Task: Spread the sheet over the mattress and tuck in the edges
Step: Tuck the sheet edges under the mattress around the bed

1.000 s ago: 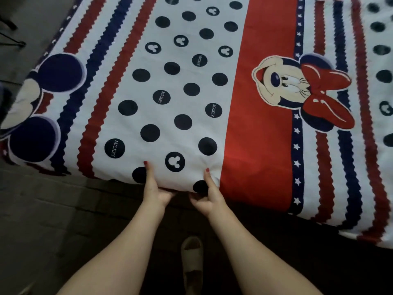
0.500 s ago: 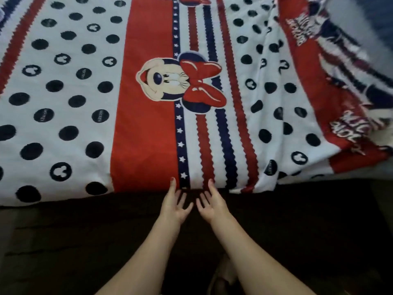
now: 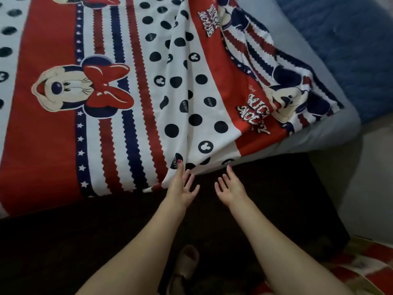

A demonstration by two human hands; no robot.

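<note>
There was one sheet (image 3: 131, 116) on one mattress (image 3: 331, 116) — and two hands, the left hand (image 3: 180, 188) and the right hand (image 3: 230, 188), both with fingers spread. One sandal (image 3: 187, 265) was on the floor — nothing more to count.

1. The sheet (image 3: 131, 116) is thin woven cloth, matt, printed in red, navy and white; smooth on the left, rumpled into soft folds toward the right.
2. The mattress (image 3: 331, 116), bare at the right corner, has a pale blue-grey fabric cover, smooth and matt.
3. The dark blue surface (image 3: 348, 39) beyond it looks like coarser, textured cloth.
4. The bed base (image 3: 85, 241) below the sheet's edge is dark and matt; its material cannot be told.
5. The sandal (image 3: 185, 265) looks pale, matt and slightly soft.
6. Fingernails on the left hand (image 3: 180, 188) and right hand (image 3: 231, 186) carry glossy red polish.
</note>
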